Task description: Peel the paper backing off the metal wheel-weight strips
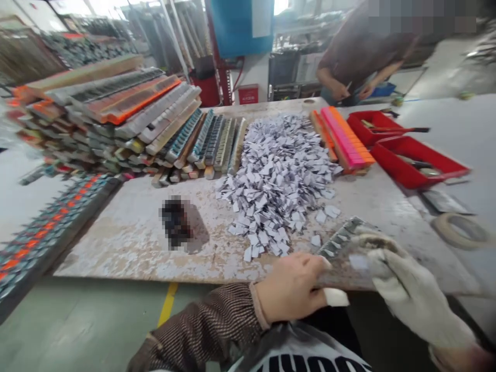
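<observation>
- My left hand [292, 287], bare with a white wrap on one fingertip, is closed on the near end of a long grey strip [341, 240] set with a row of small dark and pale parts.
- My right hand [406, 292], in a white knit glove, has its fingers hooked over the right side of the grey strip and grips it. Blur hides how tightly.
- The grey strip lies slanted at the near right of the worn, pale wooden table [135, 232], with its near end at the table's front edge by my hands. I judge that it takes both hands because a piece this long and thin would tip if held at one end.
- A heap of small white and lilac paper slips [275, 175] fills the middle of the table. A few strays lie just beside the strip's far end.
- A layered stack of long grey and orange racks [116, 113] stands at the far left, fanning down onto the tabletop.
- Pink and orange bars [344, 137] and red plastic trays [411, 160] sit at the far right. A roll of tape [459, 230] lies on the grey surface beside the table.
- Another person [360, 57] bends over the far edge, their hands well apart from mine.
- The barest stretch of tabletop is to the front left of the heap. One dark thing there is too blurred to name.
</observation>
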Available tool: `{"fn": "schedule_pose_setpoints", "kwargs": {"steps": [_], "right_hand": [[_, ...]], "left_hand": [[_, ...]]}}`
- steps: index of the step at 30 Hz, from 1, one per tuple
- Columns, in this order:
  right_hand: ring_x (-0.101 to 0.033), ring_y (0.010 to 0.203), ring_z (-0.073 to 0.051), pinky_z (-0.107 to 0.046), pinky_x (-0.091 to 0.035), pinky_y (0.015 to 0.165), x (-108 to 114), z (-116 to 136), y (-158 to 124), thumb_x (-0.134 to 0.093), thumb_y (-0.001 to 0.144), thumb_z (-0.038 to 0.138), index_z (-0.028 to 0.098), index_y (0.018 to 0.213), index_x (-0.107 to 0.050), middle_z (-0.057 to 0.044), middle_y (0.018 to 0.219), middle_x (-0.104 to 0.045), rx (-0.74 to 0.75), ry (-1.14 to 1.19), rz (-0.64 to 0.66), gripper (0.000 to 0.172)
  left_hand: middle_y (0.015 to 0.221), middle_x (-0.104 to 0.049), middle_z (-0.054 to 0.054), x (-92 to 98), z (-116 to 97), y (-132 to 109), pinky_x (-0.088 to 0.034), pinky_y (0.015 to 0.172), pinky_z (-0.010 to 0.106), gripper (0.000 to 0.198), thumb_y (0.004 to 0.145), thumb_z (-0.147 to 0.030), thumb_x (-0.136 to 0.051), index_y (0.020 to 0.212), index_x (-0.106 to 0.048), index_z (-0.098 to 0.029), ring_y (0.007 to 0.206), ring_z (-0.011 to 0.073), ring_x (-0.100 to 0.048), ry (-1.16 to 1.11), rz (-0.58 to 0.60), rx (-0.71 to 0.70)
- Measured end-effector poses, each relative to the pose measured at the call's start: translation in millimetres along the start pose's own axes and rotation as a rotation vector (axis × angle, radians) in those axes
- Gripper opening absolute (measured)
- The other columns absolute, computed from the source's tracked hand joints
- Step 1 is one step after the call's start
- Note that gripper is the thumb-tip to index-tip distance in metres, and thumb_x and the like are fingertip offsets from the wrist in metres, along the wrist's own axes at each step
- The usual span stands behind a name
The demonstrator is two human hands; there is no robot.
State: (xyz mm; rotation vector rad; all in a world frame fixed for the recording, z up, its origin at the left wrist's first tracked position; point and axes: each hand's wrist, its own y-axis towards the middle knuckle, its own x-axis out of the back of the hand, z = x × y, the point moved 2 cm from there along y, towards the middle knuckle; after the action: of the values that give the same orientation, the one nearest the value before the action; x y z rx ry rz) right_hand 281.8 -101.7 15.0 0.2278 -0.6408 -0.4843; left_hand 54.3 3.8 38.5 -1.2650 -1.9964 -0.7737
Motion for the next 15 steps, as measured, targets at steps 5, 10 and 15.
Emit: {"fn": "schedule_pose_setpoints", "kwargs": {"steps": [5,10,15], "right_hand": [[-0.066,0.102,-0.031,-0.046,-0.058,0.086,25.2,-33.7,39.4,-0.058,0.094,0.035,0.024,0.090,-0.066,-0.013,0.108,-0.070,0.059,-0.342,-0.083,0.015],[-0.064,0.114,-0.033,-0.050,-0.053,0.100,11.1,-40.5,56.6,-0.050,0.096,0.021,0.017,0.098,-0.068,-0.019,0.122,-0.068,0.473,-0.831,0.068,0.019],[-0.060,0.120,-0.035,-0.047,-0.051,0.103,4.7,-37.5,73.3,-0.053,0.090,0.014,0.015,0.094,-0.067,-0.019,0.118,-0.067,0.568,-0.904,0.244,0.015]], "left_hand": [[0.132,-0.061,0.012,1.7,8.6,-9.3,-0.052,0.103,0.047,0.060,0.091,-0.047,-0.073,0.138,-0.048,-0.020,0.122,0.0330,-0.057,0.061,0.141,0.151],[0.133,-0.057,0.010,-5.0,8.9,-5.2,-0.049,0.108,0.045,0.046,0.091,-0.024,-0.067,0.133,-0.050,-0.021,0.123,0.0304,-0.054,0.085,0.221,0.210],[0.132,-0.055,0.009,-8.2,13.1,-3.8,-0.049,0.108,0.044,0.043,0.089,-0.019,-0.065,0.130,-0.050,-0.021,0.122,0.0292,-0.053,0.068,0.223,0.212]]}}
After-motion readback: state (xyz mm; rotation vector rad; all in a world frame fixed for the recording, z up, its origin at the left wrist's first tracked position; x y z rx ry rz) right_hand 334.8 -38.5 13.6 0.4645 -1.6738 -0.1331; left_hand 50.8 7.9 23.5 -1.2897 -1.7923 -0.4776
